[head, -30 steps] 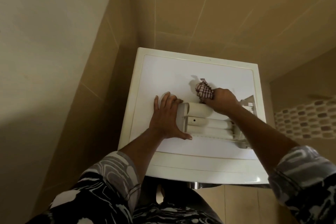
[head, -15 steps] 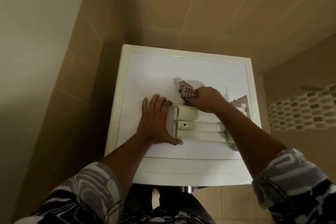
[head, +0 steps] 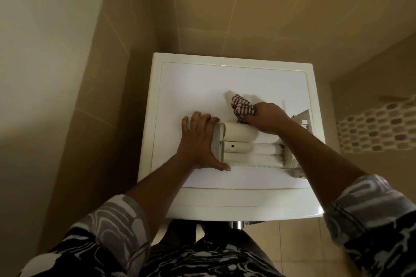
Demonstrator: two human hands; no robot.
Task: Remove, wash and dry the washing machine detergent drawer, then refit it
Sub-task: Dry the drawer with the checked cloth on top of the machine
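Detergent drawer (head: 252,148) lies on the washing machine top (head: 202,87), near its front right corner. Your left hand (head: 199,141) lies open and flat against the drawer's left end, likely steadying it. Your right hand (head: 266,117) is closed around a checked cloth (head: 242,105), drying the far edge. Both hands sit as they did a second ago.

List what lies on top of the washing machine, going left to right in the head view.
Left hand braced flat on the drawer's left end → detergent drawer lying on the washing machine top → checked cloth bunched in the right hand, at the drawer's far edge.
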